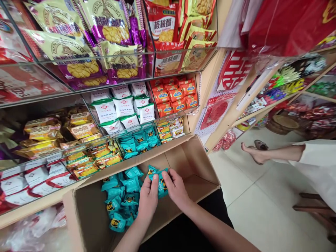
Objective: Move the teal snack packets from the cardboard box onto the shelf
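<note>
The left hand (149, 194) and right hand (177, 189) are pinching teal packets (162, 187) between thumbs and fingers, over the carton (201, 157); a loosening pinch could be letting one slip. Loose packets (131, 185) are lying at nine o'clock. Stacked packets (141, 137) are sitting at eleven; a brushing knuckle could be toppling those.

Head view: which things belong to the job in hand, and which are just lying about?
In the job:
left hand
right hand
held teal packets
cardboard box
teal packets in the box

Apparently apart from it:
purple biscuit packets
green-and-white packets
red-orange packets
floor shoe
</note>
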